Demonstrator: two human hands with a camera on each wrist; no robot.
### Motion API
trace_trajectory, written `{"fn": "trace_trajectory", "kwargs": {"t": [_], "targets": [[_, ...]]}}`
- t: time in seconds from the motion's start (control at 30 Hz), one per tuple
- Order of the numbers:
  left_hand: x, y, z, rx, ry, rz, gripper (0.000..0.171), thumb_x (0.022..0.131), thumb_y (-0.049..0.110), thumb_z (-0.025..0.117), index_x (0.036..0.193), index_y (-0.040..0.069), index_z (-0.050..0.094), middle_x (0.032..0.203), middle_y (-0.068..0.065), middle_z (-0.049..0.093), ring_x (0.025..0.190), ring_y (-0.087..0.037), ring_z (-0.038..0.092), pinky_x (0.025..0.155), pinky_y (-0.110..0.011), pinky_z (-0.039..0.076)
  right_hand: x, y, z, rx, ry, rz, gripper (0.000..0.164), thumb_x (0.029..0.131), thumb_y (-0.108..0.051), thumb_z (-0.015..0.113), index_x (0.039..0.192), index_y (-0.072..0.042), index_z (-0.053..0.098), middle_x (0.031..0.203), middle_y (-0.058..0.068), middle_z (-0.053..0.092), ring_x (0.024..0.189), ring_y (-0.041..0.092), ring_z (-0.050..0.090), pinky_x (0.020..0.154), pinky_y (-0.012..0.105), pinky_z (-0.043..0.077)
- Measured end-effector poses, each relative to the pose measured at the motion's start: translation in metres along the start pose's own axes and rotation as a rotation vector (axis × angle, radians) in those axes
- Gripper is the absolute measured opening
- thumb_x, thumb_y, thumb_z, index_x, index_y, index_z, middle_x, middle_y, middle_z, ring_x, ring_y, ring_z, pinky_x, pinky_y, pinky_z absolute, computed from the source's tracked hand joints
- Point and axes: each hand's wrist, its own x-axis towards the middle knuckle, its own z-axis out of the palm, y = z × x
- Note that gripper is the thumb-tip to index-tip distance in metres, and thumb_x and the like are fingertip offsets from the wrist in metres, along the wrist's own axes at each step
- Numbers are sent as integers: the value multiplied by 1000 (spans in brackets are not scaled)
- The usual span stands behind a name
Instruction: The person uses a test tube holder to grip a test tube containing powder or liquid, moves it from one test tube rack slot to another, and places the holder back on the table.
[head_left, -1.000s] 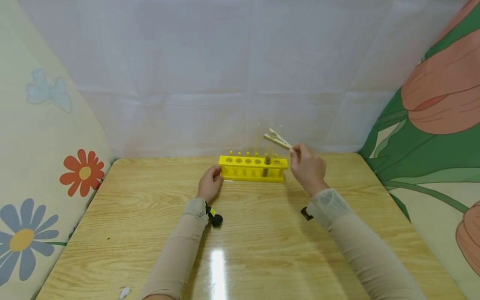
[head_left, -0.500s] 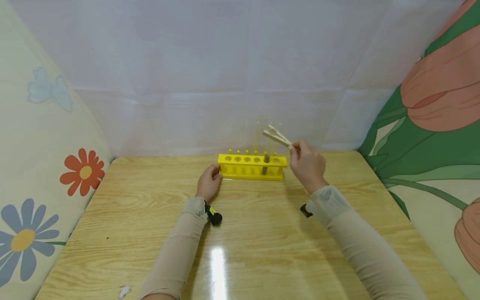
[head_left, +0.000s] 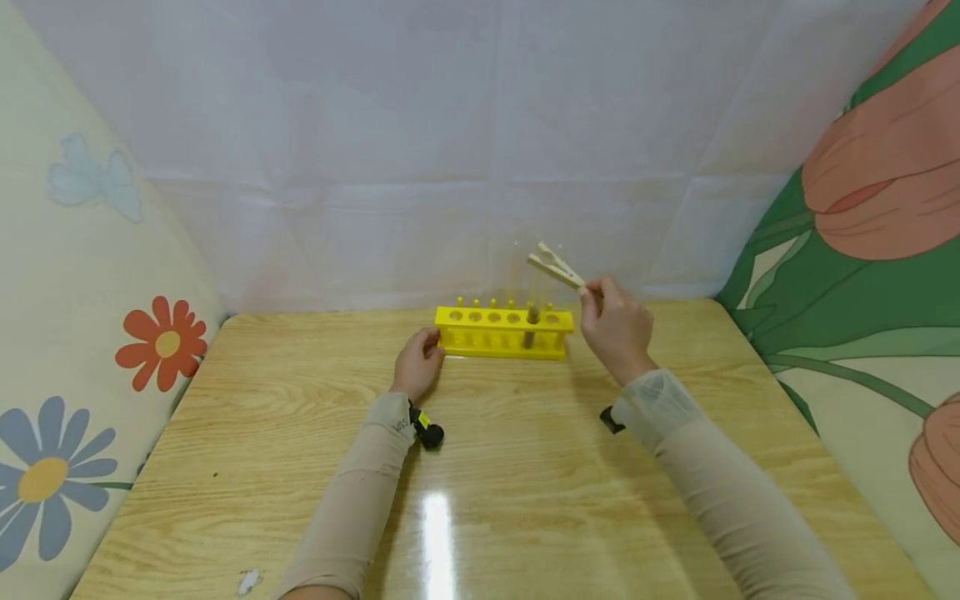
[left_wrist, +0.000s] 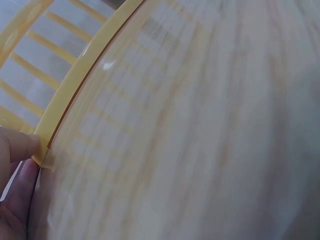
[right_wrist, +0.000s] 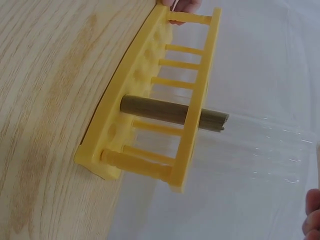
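A yellow test tube rack (head_left: 504, 322) stands on the table, with a glass test tube of dark brownish-green contents (right_wrist: 155, 110) upright in a hole near its right end. My left hand (head_left: 417, 364) grips the rack's left end by the base; in the left wrist view the fingers (left_wrist: 17, 145) lie at its corner. My right hand (head_left: 617, 329) pinches the handle end of a wooden test tube clamp (head_left: 557, 267). The clamp's jaws stand parted at the upper part of the clear glass, above the rack. Only fingertips (right_wrist: 312, 212) of that hand show in the right wrist view.
More clear glass tubes (right_wrist: 295, 181) show faintly behind the rack, on its pegs. A white cloth (head_left: 375, 150) hangs close behind the table (head_left: 510, 467). Flower-printed panels (head_left: 862, 208) flank both sides.
My right hand has raised the clamp slightly along the tube. The left hand stays at the rack's end, and the whole view has shifted a little.
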Motion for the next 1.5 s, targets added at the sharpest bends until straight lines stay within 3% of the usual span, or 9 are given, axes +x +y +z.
{"fn": "trace_trajectory", "kwargs": {"t": [0.73,1.1,1.5], "targets": [[-1,5,-1,4,-12,-8,37,95,-1,61,131,-6,57,131,-25,61,122,-36,59,107,-44,50,-11,-8,-6,83,86,-30,11,89,-6,69,91,4,65,71,18,68,52,33,58,41,44,41],[0,1,1,7,-8,-4,36,95,0,61,130,-6,58,131,-24,61,122,-35,59,106,-43,50,-26,-5,-2,95,74,2,14,90,-9,71,92,3,65,73,18,68,54,33,60,42,48,43],[0,0,1,6,1,4,36,95,-1,61,130,-6,58,131,-24,61,122,-36,59,106,-43,50,-40,-5,0,102,58,19,13,89,-8,73,93,2,66,64,10,60,51,23,51,43,36,37]]}}
